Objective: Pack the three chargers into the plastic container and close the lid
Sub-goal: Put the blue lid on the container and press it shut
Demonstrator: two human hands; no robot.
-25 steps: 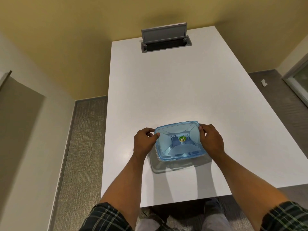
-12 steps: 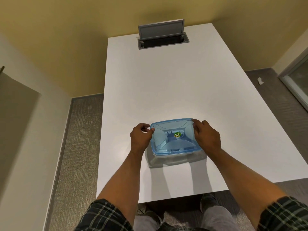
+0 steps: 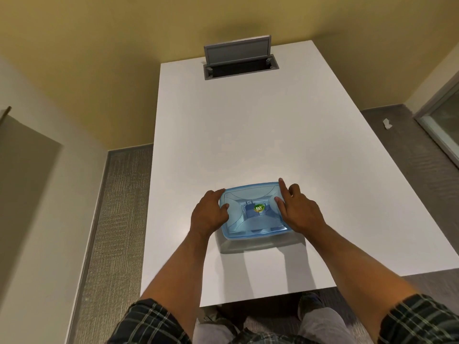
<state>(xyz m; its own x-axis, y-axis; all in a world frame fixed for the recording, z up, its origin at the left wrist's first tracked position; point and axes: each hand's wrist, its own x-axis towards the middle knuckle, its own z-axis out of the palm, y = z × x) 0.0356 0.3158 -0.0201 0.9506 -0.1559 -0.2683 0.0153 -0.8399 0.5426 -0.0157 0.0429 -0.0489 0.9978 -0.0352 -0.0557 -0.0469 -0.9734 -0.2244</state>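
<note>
A single wide-angle view looks from the person's head forward and steeply down along the white worktop (image 3: 248, 145), with its far end at the top of the frame and its near edge low. Both forearms reach in from the bottom, close to the lens; straight lines bow toward the frame's edges.

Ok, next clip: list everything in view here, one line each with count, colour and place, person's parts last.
plastic container: 1, clear, near middle of the table, under the lid
lid: 1, translucent blue, on top of the container
sticker: 1, green and yellow, centre of the lid
chargers: count unclear, dark shapes seen dimly through the lid
table: 1, white, centre of view
cable hatch: 1, grey, flap raised, far end of the table
scrap: 1, white, on the floor at right
left hand: 1, on the lid's left edge
right hand: 1, on the lid's right edge, fingers spread
sleeves: 2, dark plaid, bottom corners
</note>
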